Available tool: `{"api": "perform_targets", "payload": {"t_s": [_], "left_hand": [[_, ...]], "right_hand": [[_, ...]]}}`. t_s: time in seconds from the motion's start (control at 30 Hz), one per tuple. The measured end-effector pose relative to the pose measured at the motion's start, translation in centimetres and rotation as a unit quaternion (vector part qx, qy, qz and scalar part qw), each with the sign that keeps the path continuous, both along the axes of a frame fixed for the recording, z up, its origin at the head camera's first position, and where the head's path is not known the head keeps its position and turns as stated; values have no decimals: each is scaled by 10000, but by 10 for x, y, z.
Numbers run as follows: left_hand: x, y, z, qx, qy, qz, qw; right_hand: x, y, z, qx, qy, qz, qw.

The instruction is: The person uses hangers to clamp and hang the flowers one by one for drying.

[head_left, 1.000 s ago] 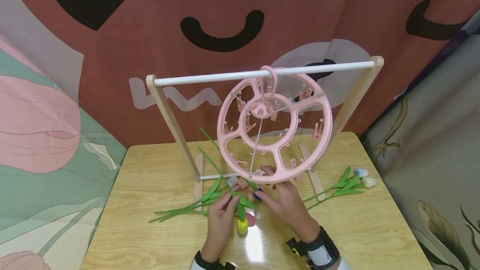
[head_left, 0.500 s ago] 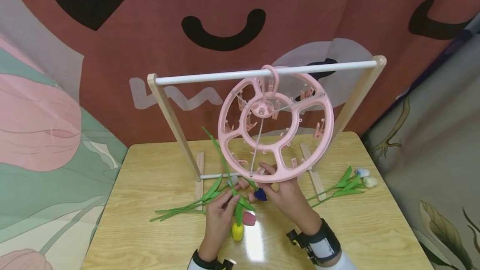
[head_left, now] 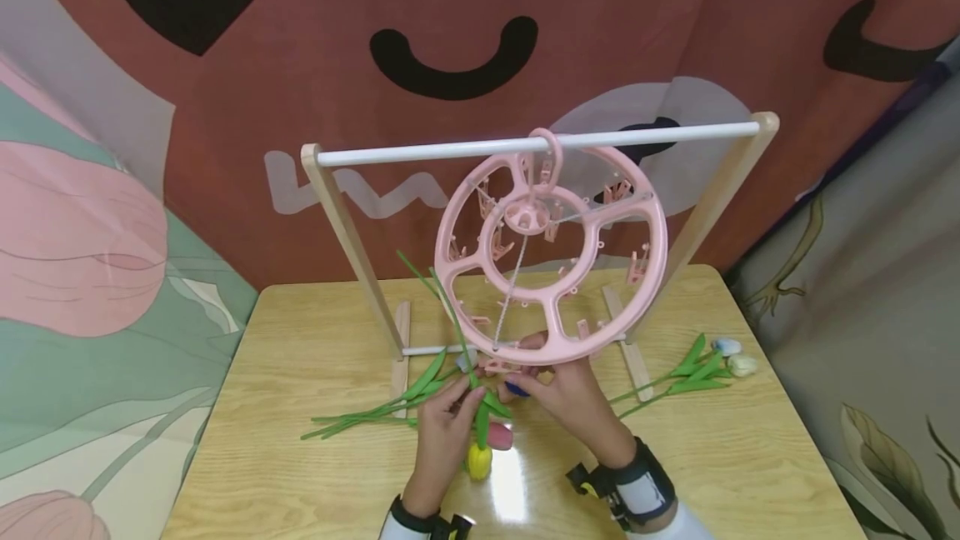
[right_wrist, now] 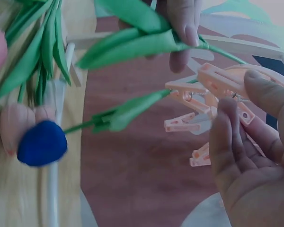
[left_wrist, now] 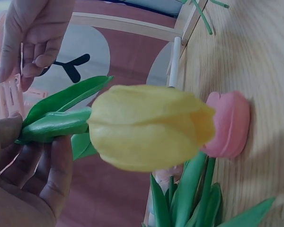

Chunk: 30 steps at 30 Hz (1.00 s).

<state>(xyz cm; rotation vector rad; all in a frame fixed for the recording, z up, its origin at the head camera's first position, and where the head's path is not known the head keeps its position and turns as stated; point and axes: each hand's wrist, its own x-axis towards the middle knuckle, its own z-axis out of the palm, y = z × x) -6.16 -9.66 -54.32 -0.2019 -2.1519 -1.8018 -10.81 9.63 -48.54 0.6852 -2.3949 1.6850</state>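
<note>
yellow tulip stem (head_left: 464, 346) nearer pink rim (head_left: 570, 349)

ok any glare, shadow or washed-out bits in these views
Head: white glare on the tabletop, beside the yellow tulip; left wrist: soft shadow on the tabletop by the pink tulip; right wrist: upper right corner pale, washed out.

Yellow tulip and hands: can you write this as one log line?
left hand: holds yellow tulip | right hand: pinches pink clip | blue tulip: stem at another clip | pink hanger: hooked on white bar
</note>
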Motion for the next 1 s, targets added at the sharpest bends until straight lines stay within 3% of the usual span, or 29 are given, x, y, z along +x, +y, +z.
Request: {"api": "perform_targets", "payload": {"t_s": [0.17,0.37,0.57,1.0], "left_hand": [[0,1,-3,121,-95,-35,9999],[-1,3,-7,115,-56,-86,9999],[-2,6,-8,118,-68,-123,9998],[-1,9,-7,96,-228,-143,9996]], "right_hand": [[0,-4,-2,-313,192,-186,9992],[5,-13,9,-1230,59,79,9924],[8,-16,17,-1311,19,-11,9914],[7,-19,13,-1525,-77,261,9879]]}}
